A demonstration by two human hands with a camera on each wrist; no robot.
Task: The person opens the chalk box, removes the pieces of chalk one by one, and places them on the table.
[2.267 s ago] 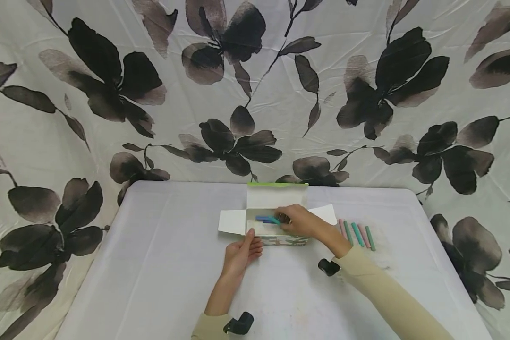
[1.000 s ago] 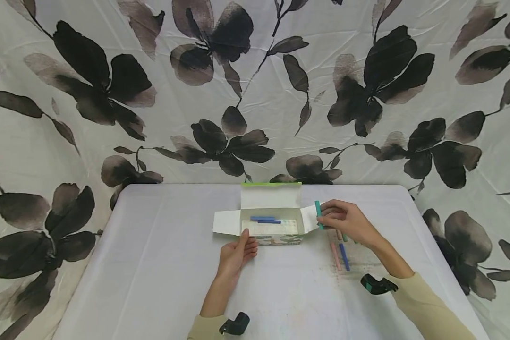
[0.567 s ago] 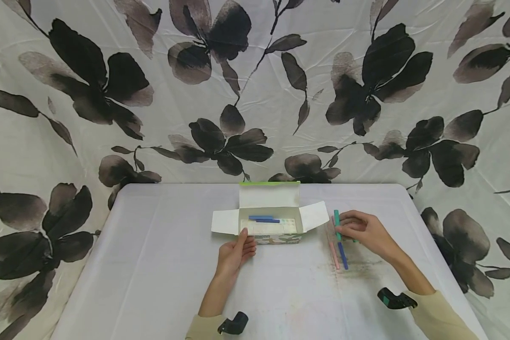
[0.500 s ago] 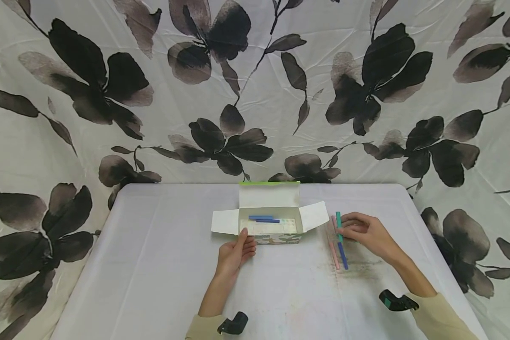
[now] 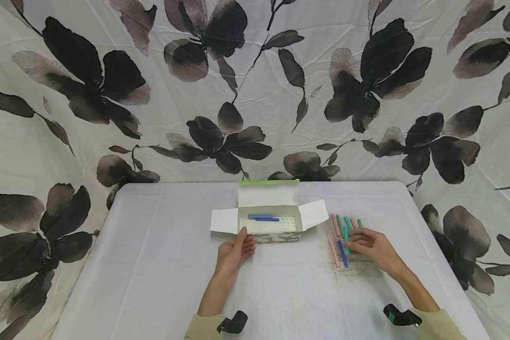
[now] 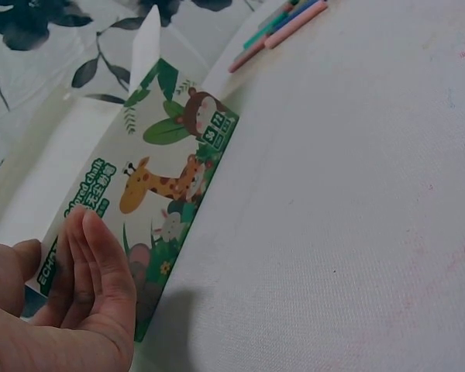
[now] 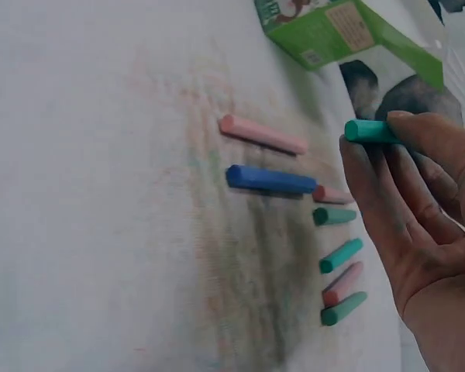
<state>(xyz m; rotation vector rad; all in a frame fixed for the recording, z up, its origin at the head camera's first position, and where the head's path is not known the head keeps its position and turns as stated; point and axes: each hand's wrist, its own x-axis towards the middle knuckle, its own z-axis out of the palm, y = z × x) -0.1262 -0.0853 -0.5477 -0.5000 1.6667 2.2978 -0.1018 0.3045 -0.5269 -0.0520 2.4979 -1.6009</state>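
Observation:
An open cardboard box of coloured chalk (image 5: 280,238) stands on the white table, two blue chalks (image 5: 260,216) lying inside. My left hand (image 5: 231,257) holds its front left corner, thumb at the rim and fingers against the animal-printed front (image 6: 151,194). To the right of the box, my right hand (image 5: 371,248) pinches a teal chalk (image 7: 364,130) between thumb and fingers. It is held above the table, beside a blue chalk (image 7: 270,179) and a pink chalk (image 7: 262,134) that lie side by side. Behind these lies a row of several pink, green and teal chalks (image 7: 341,256).
The box's side flaps (image 5: 224,221) stick out left and right, and its green-edged lid (image 5: 268,193) stands up at the back. Chalk dust (image 7: 217,256) smudges the table around the sticks. A floral cloth (image 5: 221,94) hangs behind the table (image 5: 153,283).
My right hand has taken a teal chalk out of the box and carried it right, then lowered it towards the front row. The left hand keeps its place at the box.

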